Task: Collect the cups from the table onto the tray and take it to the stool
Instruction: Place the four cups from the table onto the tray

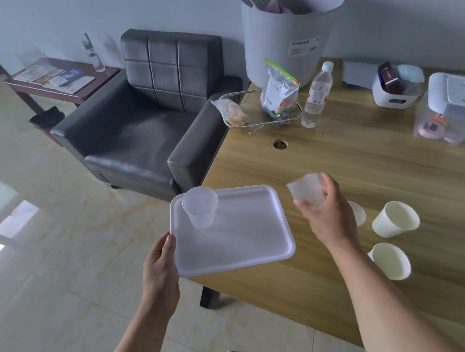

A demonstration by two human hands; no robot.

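Observation:
My left hand [160, 264] grips the left edge of a white tray [243, 237], held over the table's near-left corner. One clear plastic cup [200, 207] stands upright on the tray's far-left corner. My right hand [327, 216] holds a second clear cup [307, 189], tilted, just right of the tray and above the table. Three white paper cups stand on the wooden table [361, 162]: one [395, 219] to the right of my hand, one [391, 261] nearer me, and one [359, 213] mostly hidden behind my right hand.
A grey leather armchair [151, 112] stands left of the table. At the table's far side are a wire basket [260, 111] with snack bags, a water bottle [317, 94], a tall white bin [290, 33] and storage boxes [445, 108]. A low side table [62, 80] sits far left.

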